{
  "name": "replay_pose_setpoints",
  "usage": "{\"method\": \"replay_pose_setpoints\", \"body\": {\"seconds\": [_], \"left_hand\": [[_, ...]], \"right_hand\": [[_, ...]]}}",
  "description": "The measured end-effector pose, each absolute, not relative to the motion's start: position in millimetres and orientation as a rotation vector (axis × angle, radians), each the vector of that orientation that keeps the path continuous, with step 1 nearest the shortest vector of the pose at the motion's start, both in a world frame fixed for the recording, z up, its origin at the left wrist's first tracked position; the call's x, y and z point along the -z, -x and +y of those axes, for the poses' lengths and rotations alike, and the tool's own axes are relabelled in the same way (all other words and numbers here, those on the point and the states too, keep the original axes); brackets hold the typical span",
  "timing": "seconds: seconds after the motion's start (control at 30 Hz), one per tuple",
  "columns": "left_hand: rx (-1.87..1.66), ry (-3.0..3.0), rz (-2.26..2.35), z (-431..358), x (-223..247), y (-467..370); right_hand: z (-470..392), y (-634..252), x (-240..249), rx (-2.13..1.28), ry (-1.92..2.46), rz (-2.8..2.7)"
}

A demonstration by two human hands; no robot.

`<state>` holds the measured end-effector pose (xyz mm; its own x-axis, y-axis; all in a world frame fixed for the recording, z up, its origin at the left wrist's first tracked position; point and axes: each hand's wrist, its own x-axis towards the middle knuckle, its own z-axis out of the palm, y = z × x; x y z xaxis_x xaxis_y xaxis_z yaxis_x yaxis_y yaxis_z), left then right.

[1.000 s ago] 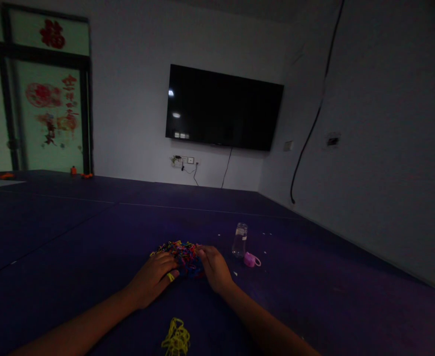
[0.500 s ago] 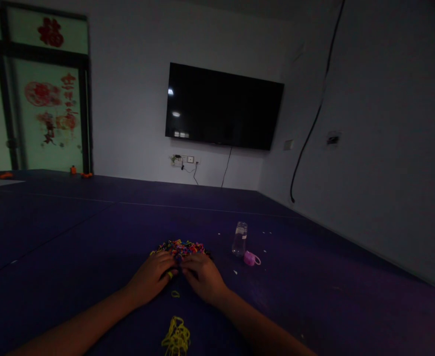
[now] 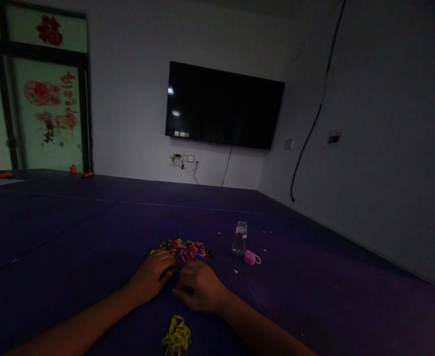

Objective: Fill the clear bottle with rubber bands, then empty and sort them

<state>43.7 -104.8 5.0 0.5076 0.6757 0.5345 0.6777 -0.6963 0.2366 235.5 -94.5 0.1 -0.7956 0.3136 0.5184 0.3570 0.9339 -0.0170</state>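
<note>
A pile of small multicoloured rubber bands [image 3: 187,249] lies on the purple surface in front of both hands. My left hand [image 3: 157,273] rests at the pile's left front edge, fingers curled, with a bit of yellow band showing between thumb and fingers. Just right of it, my right hand [image 3: 200,284] is bent over the surface at the pile's near side. Its thumb and fingers curl together, and whatever they hold is hidden. Nearer to me sits a loose heap of yellow rubber bands [image 3: 177,337].
A clear bottle [image 3: 240,240] stands right of the pile, with a pink looped cap [image 3: 250,257] beside it. White scraps dot the purple surface [image 3: 91,237]. Beyond are a wall-mounted television [image 3: 224,106], a dangling black cable [image 3: 314,123] and a glass door [image 3: 46,118].
My right hand has drawn back from the pile towards me, uncovering more of it. The single yellow band lying in front of the hands no longer shows. My left hand has hardly moved.
</note>
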Motion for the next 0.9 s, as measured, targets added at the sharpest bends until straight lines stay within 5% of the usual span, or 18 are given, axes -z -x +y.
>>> {"method": "replay_pose_setpoints", "body": {"seconds": [0.9], "left_hand": [[1.109, 2.693, -0.929, -105.7, -1.7, -43.2]], "right_hand": [[-98.4, -235.3, -6.7, -0.189, 0.844, -2.347]]}}
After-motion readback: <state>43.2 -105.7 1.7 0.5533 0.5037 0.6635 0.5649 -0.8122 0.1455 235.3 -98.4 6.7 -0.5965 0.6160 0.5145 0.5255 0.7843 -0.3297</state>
